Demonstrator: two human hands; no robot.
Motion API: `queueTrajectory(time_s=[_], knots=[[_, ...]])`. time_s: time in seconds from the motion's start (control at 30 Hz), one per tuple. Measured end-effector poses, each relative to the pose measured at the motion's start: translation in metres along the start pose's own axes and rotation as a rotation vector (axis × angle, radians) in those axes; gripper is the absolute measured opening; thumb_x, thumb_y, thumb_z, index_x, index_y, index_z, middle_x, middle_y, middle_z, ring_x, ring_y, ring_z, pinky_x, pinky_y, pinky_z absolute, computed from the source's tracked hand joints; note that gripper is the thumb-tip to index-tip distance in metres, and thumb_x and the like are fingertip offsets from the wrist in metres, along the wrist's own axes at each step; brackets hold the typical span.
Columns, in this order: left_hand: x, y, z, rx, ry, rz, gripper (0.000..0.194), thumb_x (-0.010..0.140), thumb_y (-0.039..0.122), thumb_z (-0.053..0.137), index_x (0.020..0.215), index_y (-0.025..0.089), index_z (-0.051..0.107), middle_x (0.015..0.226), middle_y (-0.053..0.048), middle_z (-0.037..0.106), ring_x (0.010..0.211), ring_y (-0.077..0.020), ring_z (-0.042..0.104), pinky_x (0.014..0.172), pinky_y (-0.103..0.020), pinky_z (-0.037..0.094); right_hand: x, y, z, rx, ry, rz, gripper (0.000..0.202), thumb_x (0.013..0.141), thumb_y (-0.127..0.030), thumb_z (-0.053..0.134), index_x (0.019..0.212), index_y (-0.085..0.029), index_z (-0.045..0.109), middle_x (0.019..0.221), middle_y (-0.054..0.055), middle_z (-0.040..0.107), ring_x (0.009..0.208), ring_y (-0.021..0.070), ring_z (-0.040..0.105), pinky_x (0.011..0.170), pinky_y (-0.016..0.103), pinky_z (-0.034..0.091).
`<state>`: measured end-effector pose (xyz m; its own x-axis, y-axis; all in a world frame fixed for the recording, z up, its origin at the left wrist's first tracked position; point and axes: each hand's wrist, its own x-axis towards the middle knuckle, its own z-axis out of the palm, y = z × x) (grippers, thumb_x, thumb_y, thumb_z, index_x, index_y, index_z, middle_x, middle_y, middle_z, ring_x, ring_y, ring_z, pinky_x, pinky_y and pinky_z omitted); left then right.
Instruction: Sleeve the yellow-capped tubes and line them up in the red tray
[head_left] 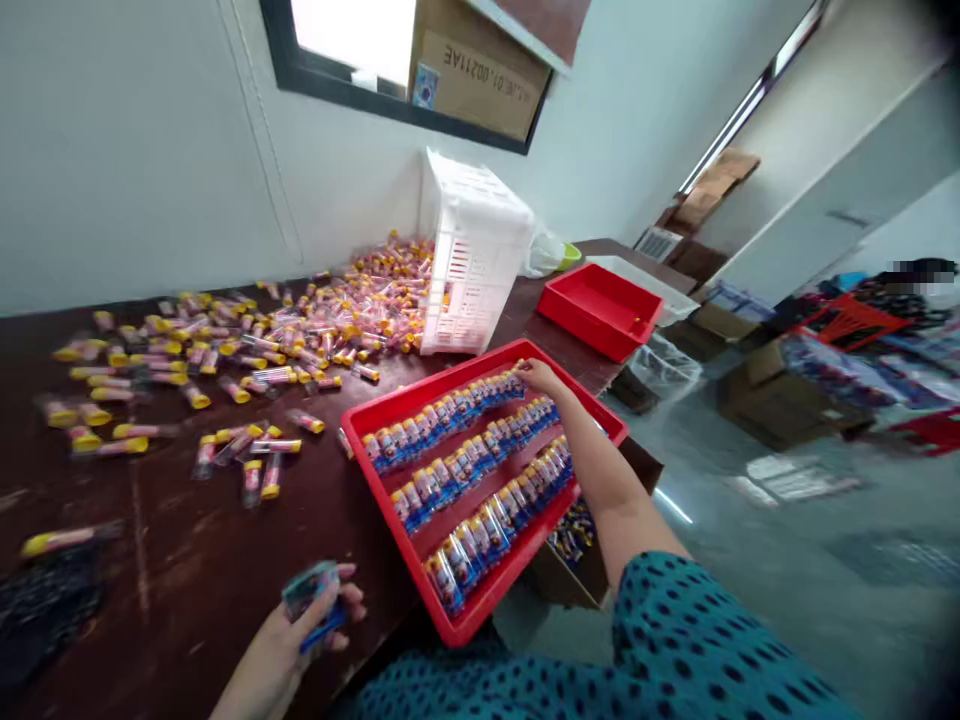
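Note:
My left hand (304,625) is closed around a small stack of blue printed cards or wrappers (309,590), held above the dark table near its front edge. My right hand (538,376) reaches across a red tray (405,545), fingers pinched at the far end of the back row. Three rows of yellow-capped tubes with blue printed wrappers (465,462) stand in the tray. The piece under my right fingertips is partly hidden; it looks like one of these wrapped tubes. Loose pink tubes with yellow caps (255,440) lie on the table left of the tray.
A tipped white plastic basket (480,240) stands behind the tray, with a large heap of tubes (375,300) beside it. Another red tray (600,300) sits at the back right. Below the table edge, a cardboard box (574,575) holds many small pieces. A person is far right.

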<state>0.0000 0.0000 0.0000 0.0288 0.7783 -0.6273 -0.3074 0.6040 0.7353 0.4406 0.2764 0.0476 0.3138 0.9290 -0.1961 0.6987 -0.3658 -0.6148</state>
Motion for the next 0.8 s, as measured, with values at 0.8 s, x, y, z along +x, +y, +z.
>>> queueTrajectory(time_s=[0.8], knots=[[0.009,0.021,0.045,-0.318,0.107,0.356,0.036,0.056,0.023,0.091,0.079,0.016,0.065,0.073,0.002,0.07,0.064,-0.0146,0.068,0.055,-0.024,0.054,-0.229,-0.11,0.133,0.323,-0.75,-0.852,0.016,0.087,-0.028,0.068,0.099,-0.017,0.072,0.097,0.004,0.065,0.086,0.015,0.062,0.08,0.028,0.047]])
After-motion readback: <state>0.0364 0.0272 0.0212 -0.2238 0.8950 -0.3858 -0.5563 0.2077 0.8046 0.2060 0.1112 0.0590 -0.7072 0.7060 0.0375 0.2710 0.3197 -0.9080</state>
